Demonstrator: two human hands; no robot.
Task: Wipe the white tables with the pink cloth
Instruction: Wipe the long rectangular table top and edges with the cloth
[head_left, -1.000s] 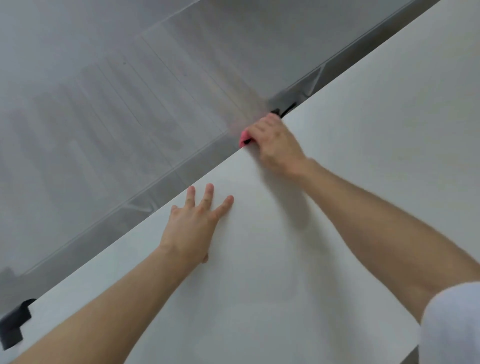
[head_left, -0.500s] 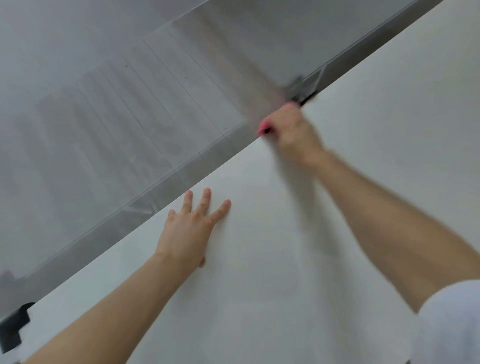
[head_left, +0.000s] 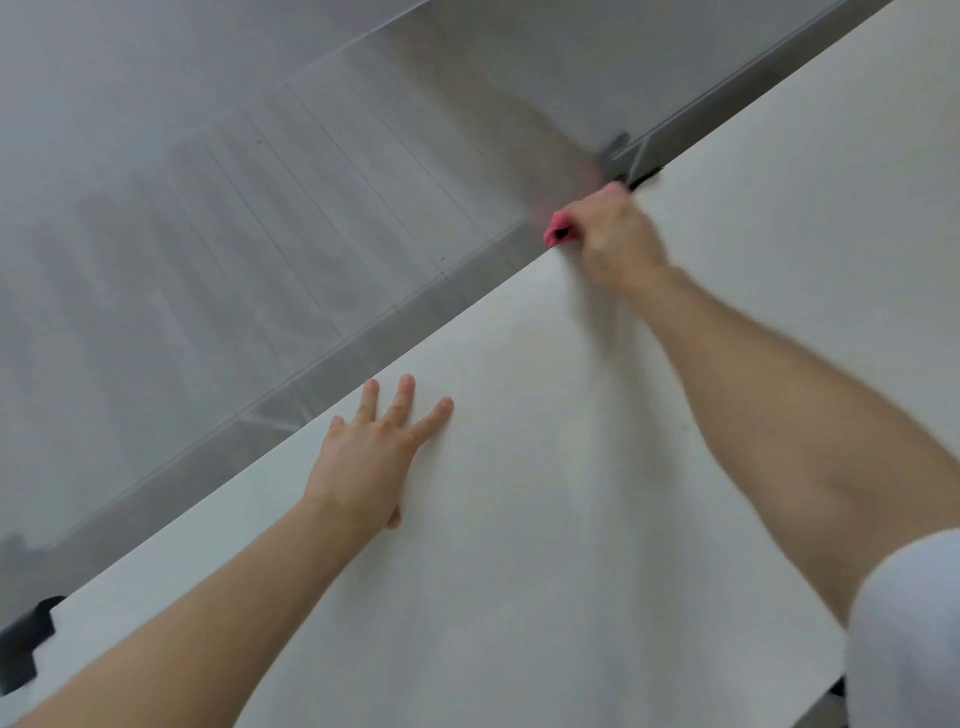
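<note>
Two hands on the white table (head_left: 519, 571), with the pink cloth (head_left: 557, 235) at its far edge.
We rest our left hand (head_left: 371, 457) flat near that edge, fingers spread. Our right hand (head_left: 613, 234), blurred, curls around the cloth and holds it on the edge, just beside a black bracket (head_left: 644, 179).

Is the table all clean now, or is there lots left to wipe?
Done: hard to say; the white table looks evenly plain, no streaks or dirt showing. In hand: the right hand grips the pink cloth at the table's far edge; the left hand rests flat on top. Left: probably more tabletop, though nothing marks which parts.
</note>
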